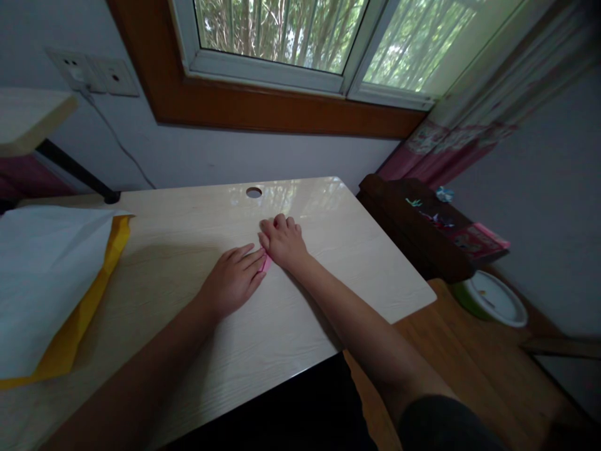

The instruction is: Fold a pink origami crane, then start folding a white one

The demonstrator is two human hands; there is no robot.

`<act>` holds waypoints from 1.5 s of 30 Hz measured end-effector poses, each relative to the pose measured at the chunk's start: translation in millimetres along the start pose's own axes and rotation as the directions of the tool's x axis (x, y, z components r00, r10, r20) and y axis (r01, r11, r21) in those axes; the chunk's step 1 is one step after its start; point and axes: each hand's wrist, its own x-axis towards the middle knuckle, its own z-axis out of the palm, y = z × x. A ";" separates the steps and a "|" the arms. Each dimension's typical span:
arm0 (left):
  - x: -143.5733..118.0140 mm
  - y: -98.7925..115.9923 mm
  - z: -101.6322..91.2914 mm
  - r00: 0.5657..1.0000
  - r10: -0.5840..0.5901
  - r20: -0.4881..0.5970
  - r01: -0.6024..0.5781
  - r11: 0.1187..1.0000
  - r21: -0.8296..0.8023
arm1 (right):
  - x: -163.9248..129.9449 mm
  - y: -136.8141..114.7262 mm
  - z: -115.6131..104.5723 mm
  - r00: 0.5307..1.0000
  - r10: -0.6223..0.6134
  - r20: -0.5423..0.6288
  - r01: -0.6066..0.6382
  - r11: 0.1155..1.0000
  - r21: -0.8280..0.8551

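Near the middle of the frame, a small pink piece [266, 264] lies on the pale tabletop [370, 263], partly covered by two bare hands. The left hand [233, 280], just left of center, reaches in from the lower left, its fingers a little apart; their tips and the thumb meet the left side of the pink piece. The right hand [285, 243], slightly higher and to the right, bends its fingers over the upper end of the piece; whether either hand pinches it or only presses it down, I cannot tell. At the left edge of the frame, a white sheet [51, 269] overlies a yellow sheet [96, 300]. A round hole [254, 193] sits in the tabletop above the hands, and a window [282, 37] fills the upper middle. At right stands a dark brown cabinet [399, 219] with small items on top.
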 end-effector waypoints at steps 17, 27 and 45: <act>-5.7 6.8 -3.7 1.000 -0.010 -0.005 0.010 1.000 -0.007 | 8.4 8.4 7.2 0.996 0.080 -0.025 -0.077 0.990 0.117; -10.2 2.2 -1.5 0.998 -0.056 0.012 0.055 0.993 0.107 | 13.8 35.0 19.6 0.960 0.206 -0.188 -0.119 0.913 0.391; -16.1 3.7 5.7 0.981 -0.178 0.077 0.167 0.977 0.133 | 9.2 33.4 13.6 0.999 0.029 -0.039 0.004 0.752 0.660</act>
